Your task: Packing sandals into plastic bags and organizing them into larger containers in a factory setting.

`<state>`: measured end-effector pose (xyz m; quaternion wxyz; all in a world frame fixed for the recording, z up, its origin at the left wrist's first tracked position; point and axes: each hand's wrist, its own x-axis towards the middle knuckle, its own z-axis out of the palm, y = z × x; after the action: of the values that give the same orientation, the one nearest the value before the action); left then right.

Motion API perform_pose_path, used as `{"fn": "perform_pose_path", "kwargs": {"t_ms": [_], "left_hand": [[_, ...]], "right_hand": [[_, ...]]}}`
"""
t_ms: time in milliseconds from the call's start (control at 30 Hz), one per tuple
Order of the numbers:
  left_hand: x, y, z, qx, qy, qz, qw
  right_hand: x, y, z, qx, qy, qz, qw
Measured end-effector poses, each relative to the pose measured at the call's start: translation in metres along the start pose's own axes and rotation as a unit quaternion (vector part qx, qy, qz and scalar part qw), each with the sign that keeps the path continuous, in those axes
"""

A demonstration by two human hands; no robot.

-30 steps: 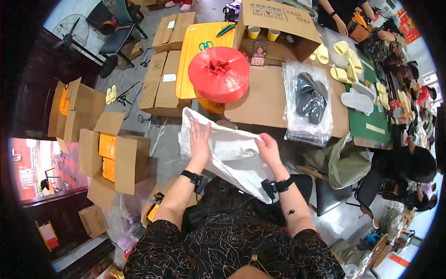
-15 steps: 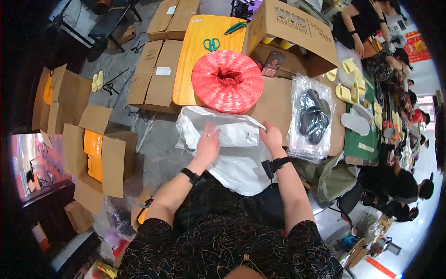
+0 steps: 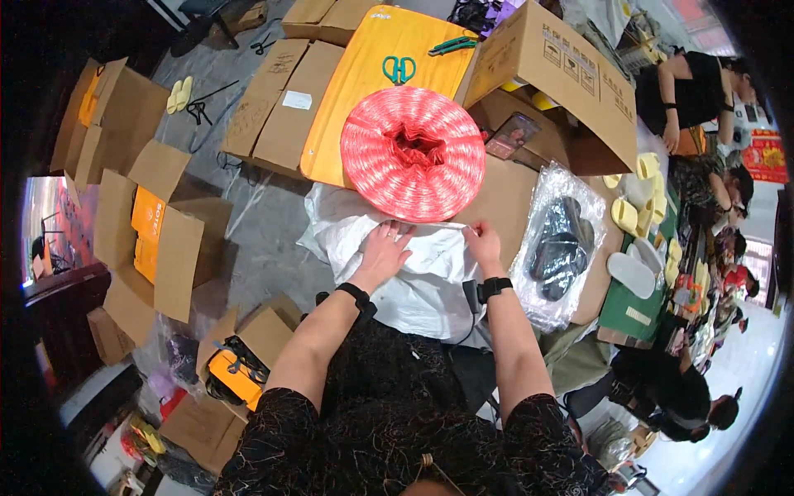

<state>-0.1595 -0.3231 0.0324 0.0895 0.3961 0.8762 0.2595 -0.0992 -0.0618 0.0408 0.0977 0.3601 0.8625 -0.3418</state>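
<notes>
A white woven plastic sack [image 3: 413, 298] hangs over the table edge and my lap, its upper part folded and creased. My left hand [image 3: 384, 250] lies flat on the sack with the fingers spread. At the sack's upper right edge, my right hand [image 3: 483, 245] pinches the material between thumb and fingers. Just beyond both hands sits a large roll of red plastic twine [image 3: 364, 161], close to the sack's top edge. Green-handled scissors [image 3: 399, 69] and a green utility knife [image 3: 452, 46] lie behind the roll on a yellow wooden board [image 3: 335, 132].
Right of my hands, dark slippers [image 3: 562, 248] lie in clear plastic bags. An open carton [image 3: 571, 62] and a phone [image 3: 513, 135] stand beyond. Pale yellow slippers [image 3: 647, 202] lie farther right, near several people. Open cartons [image 3: 184, 269] stand on the floor at left.
My left hand has gone from reaching up at the raised sack opening to lying flat on it. The sack's opening has folded down, while my right hand keeps its pinch. The view has shifted.
</notes>
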Motion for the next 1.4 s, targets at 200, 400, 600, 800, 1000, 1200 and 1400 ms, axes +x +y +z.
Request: {"fn": "perform_pose_path", "kwargs": {"t_ms": [200, 400, 600, 800, 1000, 1200, 1400], "left_hand": [[-0.003, 0.014, 0.002, 0.068, -0.006, -0.037, 0.997], [0.0, 0.017, 0.015, 0.096, -0.028, -0.032, 0.995], [-0.001, 0.017, 0.011, 0.088, -0.028, -0.022, 0.995], [-0.004, 0.005, 0.005, 0.057, -0.007, 0.017, 0.998], [0.019, -0.002, -0.005, 0.095, -0.042, 0.001, 0.995], [0.025, -0.028, 0.006, 0.053, -0.018, -0.027, 0.998], [0.054, -0.01, -0.026, -0.094, -0.101, -0.185, 0.973]], "right_hand": [[-0.031, -0.105, -0.054, 0.007, 0.115, -0.361, 0.925], [-0.032, -0.188, -0.036, -0.196, -0.061, -0.53, 0.823], [-0.002, -0.193, -0.021, -0.245, -0.031, -0.528, 0.812], [0.012, -0.212, -0.035, -0.152, -0.052, -0.572, 0.804], [0.02, -0.224, -0.063, -0.133, -0.105, -0.561, 0.81], [0.008, -0.224, -0.076, -0.098, -0.119, -0.548, 0.822], [-0.006, -0.206, -0.086, -0.07, -0.112, -0.508, 0.851]]}}
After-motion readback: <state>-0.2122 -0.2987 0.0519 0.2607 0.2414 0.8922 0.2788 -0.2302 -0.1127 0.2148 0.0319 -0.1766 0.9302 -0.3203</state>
